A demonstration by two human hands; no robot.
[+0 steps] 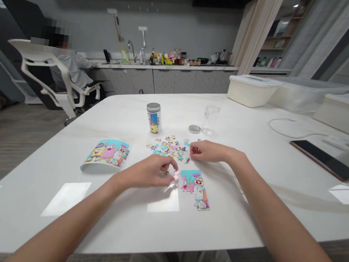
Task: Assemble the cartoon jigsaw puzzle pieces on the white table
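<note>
Between thumb and forefinger, my left hand (154, 172) pinches a small pink jigsaw piece (176, 175) just above the table. Right of that piece lies a partly joined jigsaw puzzle (197, 188) with cartoon figures. My right hand (202, 150) rests at the right edge of a pile of loose jigsaw pieces (168, 147), its fingers curled and pressed together; whatever is in them is hidden. A curled picture sheet (108, 154) with a similar cartoon scene lies to the left of my left hand.
Behind the pile stand a lidded picture jar (153, 118), a clear jar (210, 121) and a loose metal lid (195, 129). To the right are a phone (325, 160), a white cable (292, 131) and storage boxes (252, 91). A person (72, 67) sits at the back left.
</note>
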